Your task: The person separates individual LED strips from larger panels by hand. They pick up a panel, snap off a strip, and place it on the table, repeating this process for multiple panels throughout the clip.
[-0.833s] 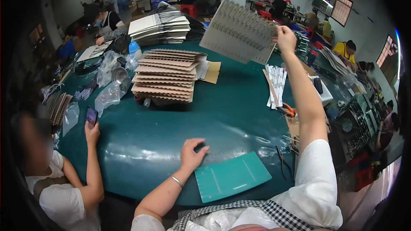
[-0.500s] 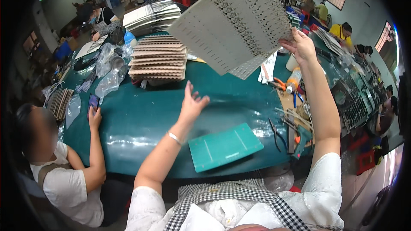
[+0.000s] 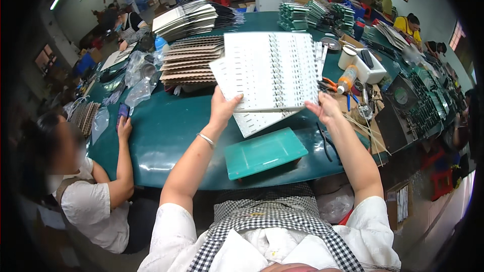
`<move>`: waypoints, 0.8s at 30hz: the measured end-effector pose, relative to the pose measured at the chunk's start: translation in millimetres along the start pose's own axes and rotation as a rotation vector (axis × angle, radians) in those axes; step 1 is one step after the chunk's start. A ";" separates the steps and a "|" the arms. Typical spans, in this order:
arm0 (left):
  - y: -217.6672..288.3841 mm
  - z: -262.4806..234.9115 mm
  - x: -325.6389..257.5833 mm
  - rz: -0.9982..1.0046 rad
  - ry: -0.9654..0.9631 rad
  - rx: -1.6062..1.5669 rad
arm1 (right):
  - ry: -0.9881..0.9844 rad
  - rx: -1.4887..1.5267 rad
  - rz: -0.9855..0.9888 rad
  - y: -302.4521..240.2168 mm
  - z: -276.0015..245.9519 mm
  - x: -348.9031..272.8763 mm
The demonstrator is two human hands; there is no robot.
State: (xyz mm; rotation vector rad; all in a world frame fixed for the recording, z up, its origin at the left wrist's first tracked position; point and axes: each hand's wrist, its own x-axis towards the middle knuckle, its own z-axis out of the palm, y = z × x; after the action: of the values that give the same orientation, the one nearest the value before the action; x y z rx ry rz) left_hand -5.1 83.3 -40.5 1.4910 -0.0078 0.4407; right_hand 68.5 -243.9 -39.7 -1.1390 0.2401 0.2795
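Observation:
A white rectangular panel [image 3: 249, 73] with rows of small slots and clips is held up over the table, grasped by both hands at its near edge. My left hand [image 3: 224, 108] closes on the left near corner, thumb on top. At the right near corner my right hand [image 3: 327, 110] pinches the edge. Behind the panel a second white slotted sheet [image 3: 259, 122] sticks out askew at the left and below; I cannot tell how the two are joined. Nearer to me, a teal flat board [image 3: 264, 153] stands slightly raised off the dark green table [image 3: 161, 136].
Stacked brown scalloped-edge boards [image 3: 189, 63] stand at the left, with white panels [image 3: 186, 20] behind. Pliers [image 3: 325, 141], an orange bottle [image 3: 347, 79] and a white box [image 3: 370, 68] lie to the right. A seated person [image 3: 96, 186] at left holds a phone [image 3: 122, 113].
The panel has come down from the upper right to the middle and been turned level. My left hand, formerly empty with fingers spread, now grips its left corner.

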 end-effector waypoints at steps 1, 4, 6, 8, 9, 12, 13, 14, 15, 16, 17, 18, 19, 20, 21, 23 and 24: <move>-6.5 -1.8 -0.4 -0.039 -0.004 0.013 | 0.021 -0.016 0.029 7.5 -3.7 -1.8; -23.6 -9.2 5.2 -0.233 -0.073 0.022 | 0.022 -0.063 0.080 19.1 -12.7 -7.9; -26.8 -8.0 7.4 -0.341 -0.159 -0.027 | 0.054 -0.091 0.118 22.2 -16.3 -8.6; -31.2 -8.6 17.3 -0.524 -0.175 -0.036 | 0.074 -0.101 0.147 24.1 -20.2 -10.0; -35.5 -11.1 22.8 -0.615 -0.183 -0.038 | 0.075 -0.101 0.161 28.7 -20.7 -8.4; -55.0 -16.0 38.4 -0.660 -0.175 -0.032 | 0.034 -0.174 0.157 40.3 -25.5 -1.1; -60.4 -20.9 40.6 -0.668 -0.167 -0.012 | 0.010 -0.212 0.159 43.8 -23.3 -1.9; -64.6 -26.4 45.9 -0.660 -0.182 0.017 | -0.020 -0.267 0.170 43.7 -22.3 -2.0; -70.7 -27.6 49.5 -0.603 -0.114 0.146 | -0.046 -0.407 0.181 40.8 -21.2 -1.3; -71.3 -28.4 48.0 -0.547 -0.042 0.273 | -0.075 -0.550 0.196 34.7 -15.5 -4.3; -71.8 -30.4 47.1 -0.488 0.031 0.400 | -0.108 -0.694 0.211 30.8 -12.0 -3.8; -90.3 -43.1 52.5 -0.416 0.047 0.544 | -0.128 -0.848 0.187 29.8 -12.2 0.2; -91.9 -40.8 50.8 -0.391 0.042 0.690 | -0.069 -1.059 0.054 27.2 -11.3 0.8; -87.1 -37.5 47.4 -0.364 0.033 0.837 | -0.011 -1.267 -0.083 23.0 -7.7 -1.2; -81.7 -34.6 44.5 -0.335 0.024 0.983 | 0.044 -1.471 -0.227 21.6 -6.1 0.8; -70.0 -23.1 41.0 -0.352 -0.020 1.080 | 0.054 -1.448 -0.350 33.9 -14.6 16.8; -64.4 -15.4 38.2 -0.337 -0.015 1.122 | 0.050 -1.413 -0.329 41.1 -15.5 23.3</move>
State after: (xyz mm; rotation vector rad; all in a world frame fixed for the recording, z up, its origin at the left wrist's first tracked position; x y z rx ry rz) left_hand 44.6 107.8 -93.2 2.5335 0.5502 0.1330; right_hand 75.8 -239.8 -88.7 -2.5484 -0.1661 0.0937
